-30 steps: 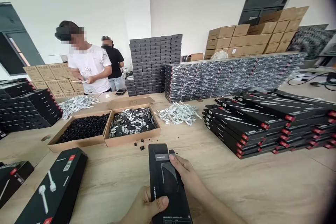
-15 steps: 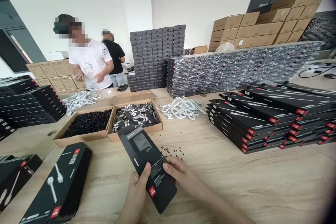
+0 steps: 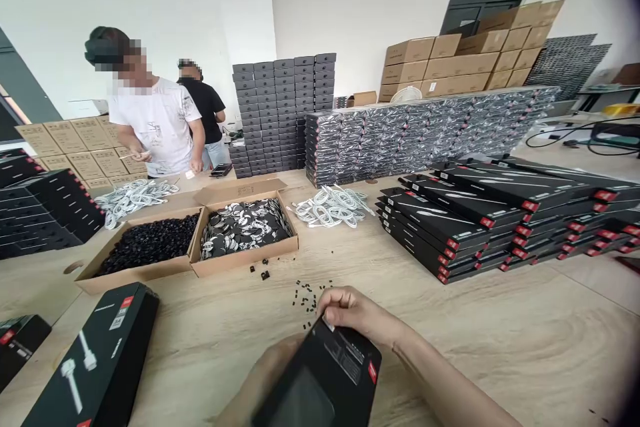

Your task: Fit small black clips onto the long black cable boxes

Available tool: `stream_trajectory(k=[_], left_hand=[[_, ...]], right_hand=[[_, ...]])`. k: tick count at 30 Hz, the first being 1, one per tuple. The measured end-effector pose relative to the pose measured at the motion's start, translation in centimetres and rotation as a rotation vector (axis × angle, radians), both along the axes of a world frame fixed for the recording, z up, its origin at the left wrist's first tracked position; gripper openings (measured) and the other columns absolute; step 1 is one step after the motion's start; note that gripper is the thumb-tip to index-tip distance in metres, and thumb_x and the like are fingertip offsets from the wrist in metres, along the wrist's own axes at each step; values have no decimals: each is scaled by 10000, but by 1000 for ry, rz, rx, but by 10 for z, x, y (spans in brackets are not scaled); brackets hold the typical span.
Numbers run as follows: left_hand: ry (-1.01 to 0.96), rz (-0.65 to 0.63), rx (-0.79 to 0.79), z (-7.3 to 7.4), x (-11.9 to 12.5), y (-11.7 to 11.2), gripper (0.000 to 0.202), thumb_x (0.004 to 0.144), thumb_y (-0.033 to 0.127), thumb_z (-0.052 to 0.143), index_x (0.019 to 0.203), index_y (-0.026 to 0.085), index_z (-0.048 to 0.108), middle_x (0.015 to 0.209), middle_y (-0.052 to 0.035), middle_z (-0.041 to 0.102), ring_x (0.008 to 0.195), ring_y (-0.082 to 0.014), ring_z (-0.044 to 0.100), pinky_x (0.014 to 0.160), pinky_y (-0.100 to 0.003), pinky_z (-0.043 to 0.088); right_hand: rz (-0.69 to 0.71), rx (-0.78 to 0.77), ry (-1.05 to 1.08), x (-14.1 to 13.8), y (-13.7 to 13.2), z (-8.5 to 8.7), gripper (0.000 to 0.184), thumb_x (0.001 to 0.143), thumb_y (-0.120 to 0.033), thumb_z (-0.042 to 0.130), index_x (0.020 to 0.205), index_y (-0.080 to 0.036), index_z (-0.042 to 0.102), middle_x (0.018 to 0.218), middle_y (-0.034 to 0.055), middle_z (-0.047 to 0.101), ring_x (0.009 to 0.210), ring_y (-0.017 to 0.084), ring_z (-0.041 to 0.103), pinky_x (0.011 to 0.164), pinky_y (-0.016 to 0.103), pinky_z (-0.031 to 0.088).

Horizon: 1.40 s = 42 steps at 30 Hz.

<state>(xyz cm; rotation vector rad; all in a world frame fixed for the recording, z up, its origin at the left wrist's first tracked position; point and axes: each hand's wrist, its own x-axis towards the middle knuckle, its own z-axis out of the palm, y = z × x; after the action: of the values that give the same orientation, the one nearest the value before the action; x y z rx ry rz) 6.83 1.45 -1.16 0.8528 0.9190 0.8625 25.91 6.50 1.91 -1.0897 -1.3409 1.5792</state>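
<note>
A long black retail box [image 3: 325, 380] with a small red label sits between both hands near the bottom of the view, its far end lifted toward me. My right hand [image 3: 357, 313] pinches the box's far top edge with curled fingers. My left hand [image 3: 270, 373] is under the box's left side, mostly hidden by it and blurred. Several tiny black parts [image 3: 307, 295] lie scattered on the wooden table [image 3: 500, 347] just beyond my right hand.
Two open cardboard trays hold small black parts [image 3: 145, 243] and black-and-white pieces [image 3: 245, 227]. White cable bundles [image 3: 330, 205] lie behind. Stacks of black boxes [image 3: 500, 220] fill the right; another black box [image 3: 95, 360] lies at lower left. Two people [image 3: 150, 120] stand at the far left.
The box turned from lying lengthwise on the table to angled left, then swung close under the camera with its end raised. My right hand moved from its side to its far top edge.
</note>
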Motion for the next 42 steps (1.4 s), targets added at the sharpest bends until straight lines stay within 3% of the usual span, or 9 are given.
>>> stream_trajectory(k=[5, 10, 17, 20, 24, 27, 29, 37, 42], left_hand=[[-222, -467, -41, 9, -12, 21, 629, 629, 466, 780, 1174, 170, 674, 1039, -138, 736, 1015, -350, 654, 960, -480, 432], [-230, -164, 46, 2, -13, 32, 583, 696, 433, 758, 1238, 261, 626, 1187, -85, 704, 1081, -303, 636, 939, -401, 470], [-140, 229, 128, -17, -12, 39, 611, 697, 450, 751, 1258, 254, 608, 1211, -92, 693, 1129, -306, 614, 1000, -409, 452], [-139, 243, 77, -21, -13, 41, 578, 649, 418, 791, 1188, 257, 656, 1181, -79, 708, 1100, -290, 629, 979, -388, 470], [-210, 269, -8, -22, -10, 39, 656, 635, 271, 773, 1265, 265, 590, 1118, -53, 727, 1060, -262, 645, 963, -366, 477], [-246, 308, 11, -23, -8, 36, 796, 640, 168, 699, 1385, 288, 448, 1158, -38, 701, 1146, -256, 599, 1010, -353, 439], [-281, 285, 19, -22, -7, 35, 891, 626, 138, 677, 1439, 296, 347, 1200, -45, 679, 1179, -261, 576, 1015, -359, 437], [-149, 348, 75, -6, -4, 35, 801, 731, 500, 703, 1410, 243, 364, 1262, -123, 638, 1097, -276, 629, 901, -345, 523], [-232, 446, 25, -28, 4, 46, 745, 653, 519, 766, 1285, 214, 515, 1220, -122, 670, 1106, -294, 633, 872, -315, 540]], right_hand=[[-32, 15, -93, -8, 0, -7, 403, 666, -555, 758, 789, -174, 720, 599, -30, 602, 568, 126, 512, 552, 237, 382], [-305, 13, -78, -2, 8, -9, 559, 860, -698, 371, 1015, -217, 608, 773, 5, 636, 685, 170, 590, 631, 283, 442], [-178, 16, -119, -27, 1, -21, 483, 751, -676, 595, 697, -198, 564, 529, -53, 511, 409, 104, 452, 420, 234, 354], [-238, 71, -140, -37, -3, -28, 490, 782, -690, 543, 702, -207, 560, 557, -58, 485, 399, 88, 376, 394, 237, 315], [-286, 119, -114, -41, -10, -24, 406, 883, -607, 474, 952, -227, 597, 749, -7, 620, 626, 165, 561, 576, 291, 472], [-303, 136, -51, -43, -16, -17, 478, 935, -525, 451, 1325, -256, 391, 899, 15, 676, 872, 209, 619, 875, 380, 468], [-279, 148, -37, -44, -18, -14, 575, 929, -496, 488, 1407, -261, 273, 932, 23, 675, 923, 219, 620, 907, 400, 452], [-233, 171, -34, -45, -23, -12, 563, 899, -478, 548, 1383, -278, 341, 995, 41, 650, 951, 227, 612, 951, 426, 460], [-305, 41, 184, -53, -21, -14, 737, 818, -544, 622, 1406, -279, 264, 1193, 95, 657, 1097, 261, 620, 960, 408, 488]])
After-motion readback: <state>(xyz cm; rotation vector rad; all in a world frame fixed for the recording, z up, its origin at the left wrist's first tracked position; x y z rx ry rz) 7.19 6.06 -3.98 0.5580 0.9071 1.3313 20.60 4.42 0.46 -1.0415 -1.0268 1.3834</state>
